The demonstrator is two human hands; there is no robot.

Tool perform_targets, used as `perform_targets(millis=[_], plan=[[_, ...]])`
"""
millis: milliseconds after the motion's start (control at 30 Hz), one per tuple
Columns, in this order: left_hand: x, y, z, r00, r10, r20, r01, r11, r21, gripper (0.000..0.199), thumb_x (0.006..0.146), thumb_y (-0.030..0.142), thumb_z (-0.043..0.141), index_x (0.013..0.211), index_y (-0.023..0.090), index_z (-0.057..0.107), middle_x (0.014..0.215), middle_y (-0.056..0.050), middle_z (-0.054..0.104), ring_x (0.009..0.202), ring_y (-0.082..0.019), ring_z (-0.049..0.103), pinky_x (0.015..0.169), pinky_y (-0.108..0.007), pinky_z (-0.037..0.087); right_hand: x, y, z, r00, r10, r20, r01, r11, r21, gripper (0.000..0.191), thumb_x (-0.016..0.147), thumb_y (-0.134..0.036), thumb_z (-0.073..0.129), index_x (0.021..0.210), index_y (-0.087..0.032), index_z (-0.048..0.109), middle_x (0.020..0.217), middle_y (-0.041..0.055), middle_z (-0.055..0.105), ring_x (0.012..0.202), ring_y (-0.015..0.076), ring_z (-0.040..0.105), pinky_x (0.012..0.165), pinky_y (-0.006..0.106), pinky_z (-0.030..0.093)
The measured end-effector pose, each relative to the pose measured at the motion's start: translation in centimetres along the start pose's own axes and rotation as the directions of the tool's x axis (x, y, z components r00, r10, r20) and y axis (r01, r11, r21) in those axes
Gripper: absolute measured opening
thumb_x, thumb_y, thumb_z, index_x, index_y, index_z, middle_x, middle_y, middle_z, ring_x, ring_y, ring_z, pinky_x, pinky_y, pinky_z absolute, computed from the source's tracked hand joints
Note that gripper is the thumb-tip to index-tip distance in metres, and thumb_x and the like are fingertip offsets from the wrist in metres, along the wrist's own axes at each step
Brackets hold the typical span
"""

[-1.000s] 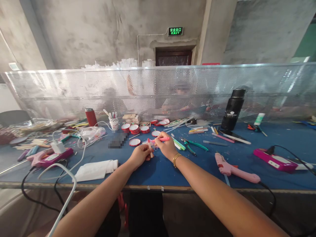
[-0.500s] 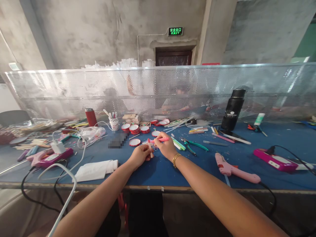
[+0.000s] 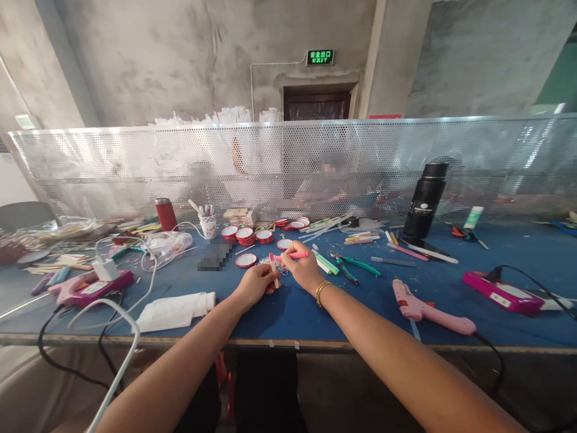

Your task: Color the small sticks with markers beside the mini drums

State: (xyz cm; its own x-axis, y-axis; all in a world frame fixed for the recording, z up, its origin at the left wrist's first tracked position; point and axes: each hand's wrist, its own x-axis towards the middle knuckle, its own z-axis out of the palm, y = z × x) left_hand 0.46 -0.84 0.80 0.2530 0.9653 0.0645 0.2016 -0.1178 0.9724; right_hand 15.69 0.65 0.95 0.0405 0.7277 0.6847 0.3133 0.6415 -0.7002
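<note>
My left hand [image 3: 255, 285] pinches a narrow pale wooden craft stick [image 3: 273, 266] upright just above the blue table. My right hand [image 3: 305, 269], wearing a gold bracelet at the wrist, is closed around a pink marker [image 3: 296, 255]. The marker's tip end touches or nearly touches the upper part of the stick; the exact contact is too small to make out. Thin pale strands [image 3: 283, 269] lie behind my fingers. A small round white disc with a red rim [image 3: 246, 260] rests just beyond my left hand, and stacks of similar discs [image 3: 244, 236] sit farther back.
Green-handled pliers [image 3: 360, 264] and a pink glue gun [image 3: 433, 313] lie to the right. Behind them stands a black thermos [image 3: 426, 201]. On the left are a folded white cloth [image 3: 174, 311], a power strip [image 3: 101, 288] with cables, and a red tumbler [image 3: 166, 215]. A perforated metal screen [image 3: 383, 162] borders the back.
</note>
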Motion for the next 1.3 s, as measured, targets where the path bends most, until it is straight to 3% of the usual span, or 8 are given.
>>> perform_targets(millis=[700, 933, 1133, 1300], plan=[[0.07, -0.12, -0.01, 1.000, 0.003, 0.005, -0.003, 1.000, 0.022, 0.027, 0.070, 0.040, 0.066, 0.067, 0.015, 0.056, 0.060, 0.000, 0.061, 0.050, -0.008, 0.051, 0.050, -0.019, 0.040, 0.09, -0.34, -0.09, 0.999, 0.005, -0.045, -0.004, 1.000, 0.018, 0.017, 0.076, -0.025, 0.054, 0.062, -0.022, 0.045, 0.059, -0.0040, 0.054, 0.059, 0.0137, 0.053, 0.061, 0.026, 0.042], [-0.16, 0.06, 0.01, 1.000, 0.026, -0.008, -0.026, 0.999, 0.046, 0.026, 0.072, 0.041, 0.063, 0.071, 0.016, 0.057, 0.059, 0.000, 0.060, 0.050, -0.008, 0.050, 0.046, -0.018, 0.033, 0.32, 0.02, 0.08, 1.000, 0.023, 0.009, -0.024, 0.988, 0.150, 0.014, 0.081, -0.036, 0.055, 0.079, -0.022, 0.054, 0.064, -0.0029, 0.056, 0.055, 0.0130, 0.051, 0.052, 0.024, 0.040], [-0.21, 0.20, -0.03, 0.999, 0.036, -0.015, -0.034, 0.996, 0.088, 0.023, 0.076, 0.038, 0.058, 0.071, 0.016, 0.057, 0.059, 0.001, 0.059, 0.048, -0.007, 0.045, 0.043, -0.018, 0.026, 0.25, 0.05, 0.05, 1.000, 0.022, 0.006, -0.022, 0.994, 0.107, 0.016, 0.082, -0.037, 0.054, 0.082, -0.021, 0.058, 0.067, -0.0022, 0.058, 0.056, 0.0122, 0.051, 0.052, 0.024, 0.040], [-0.18, -0.11, -0.04, 0.997, 0.076, 0.007, -0.076, 0.993, 0.088, 0.023, 0.076, 0.040, 0.057, 0.074, 0.017, 0.055, 0.064, 0.000, 0.062, 0.049, -0.008, 0.048, 0.043, -0.019, 0.030, 0.23, 0.03, -0.15, 0.999, 0.033, 0.001, -0.033, 0.993, 0.114, 0.024, 0.086, -0.042, 0.049, 0.088, -0.021, 0.061, 0.073, 0.0008, 0.064, 0.064, 0.0139, 0.058, 0.059, 0.024, 0.045]])
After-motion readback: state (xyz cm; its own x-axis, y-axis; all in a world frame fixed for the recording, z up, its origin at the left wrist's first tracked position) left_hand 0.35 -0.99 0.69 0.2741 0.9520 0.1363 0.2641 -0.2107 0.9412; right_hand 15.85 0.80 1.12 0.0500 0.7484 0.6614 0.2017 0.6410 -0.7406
